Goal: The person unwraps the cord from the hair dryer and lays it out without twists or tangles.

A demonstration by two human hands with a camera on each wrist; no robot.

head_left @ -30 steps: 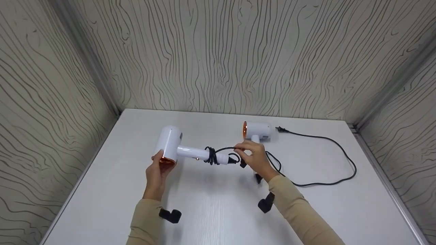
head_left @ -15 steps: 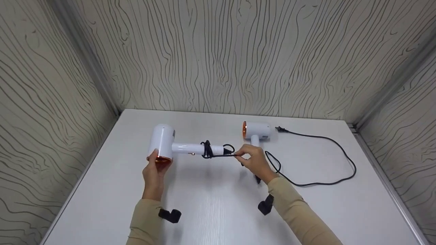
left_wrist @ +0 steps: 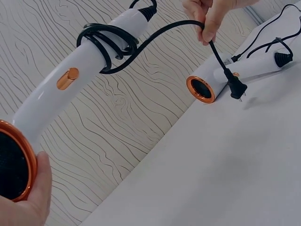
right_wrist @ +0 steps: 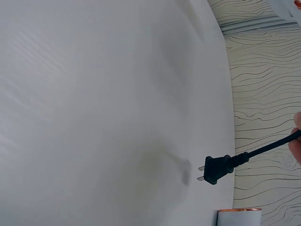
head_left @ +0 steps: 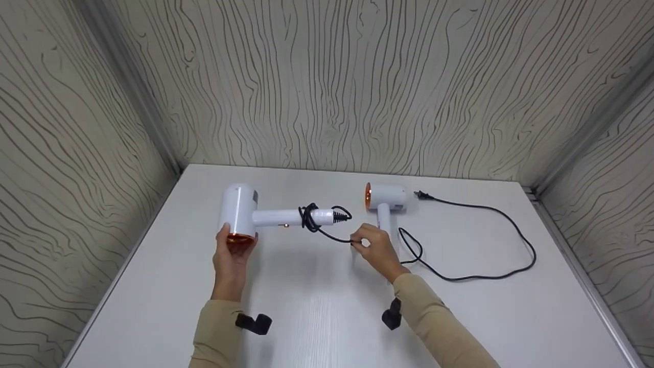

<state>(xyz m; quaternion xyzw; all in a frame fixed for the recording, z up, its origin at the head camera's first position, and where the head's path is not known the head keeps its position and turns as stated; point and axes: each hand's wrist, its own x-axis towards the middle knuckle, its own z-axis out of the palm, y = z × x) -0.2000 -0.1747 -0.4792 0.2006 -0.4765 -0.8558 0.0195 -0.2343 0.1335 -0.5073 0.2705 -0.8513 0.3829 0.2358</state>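
Observation:
My left hand (head_left: 231,266) grips a white hair dryer (head_left: 239,207) by its barrel, near the orange-rimmed end, and keeps it above the table with the handle pointing right. A black cord (left_wrist: 96,40) is coiled several turns around that handle, below the orange switch (left_wrist: 68,78). Between thumb and fingers my right hand (head_left: 377,250) pinches the cord's free end. Past those fingertips the two-pin plug (right_wrist: 217,169) dangles, its prongs over the table in the right wrist view.
A second white hair dryer (head_left: 387,197) lies on the white table (head_left: 317,317) behind my right hand. Its black cord (head_left: 490,277) loops out to the right, with its plug (head_left: 423,195) near the barrel. Wood-patterned panels (head_left: 327,87) wall in the back and sides.
My right hand has swung the cord end from above the handle to below and in front of it. The held hair dryer has shifted slightly left and away from me.

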